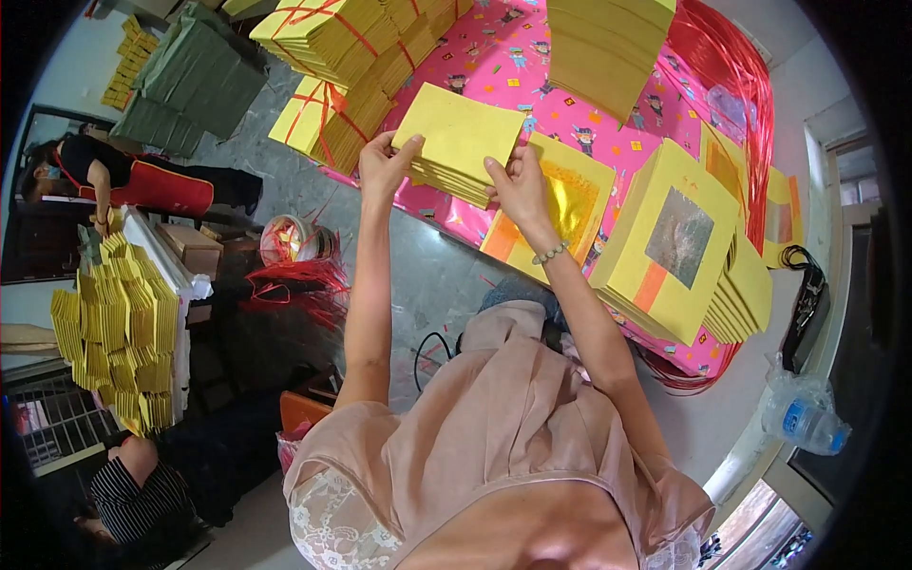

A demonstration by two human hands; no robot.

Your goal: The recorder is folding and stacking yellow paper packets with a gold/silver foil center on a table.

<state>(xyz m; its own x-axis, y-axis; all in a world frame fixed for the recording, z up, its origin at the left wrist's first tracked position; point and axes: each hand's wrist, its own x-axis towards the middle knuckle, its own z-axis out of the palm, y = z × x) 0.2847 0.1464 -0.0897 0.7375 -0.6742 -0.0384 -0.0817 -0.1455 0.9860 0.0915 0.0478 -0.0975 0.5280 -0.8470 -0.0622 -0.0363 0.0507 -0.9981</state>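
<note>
Both hands grip a small stack of folded yellow paper (460, 130) near the front edge of the table. My left hand (383, 171) pinches its left corner, thumb on top. My right hand (522, 193), with a beaded bracelet at the wrist, grips the right corner, its fingers bent at the edge. Right beside that hand lie yellow sheets with a shiny gold square (576, 211) and an orange strip. Farther right stands a thick pile of yellow paper (680, 180) with a silver square on top.
A pink patterned cloth (480, 62) covers the table. Yellow bundles tied with red ribbon (328, 57) stand at the back left, and red strands (750, 104) hang at the right. Across the room, a person in a red apron (171, 185) stands by another table piled with yellow bundles (119, 323).
</note>
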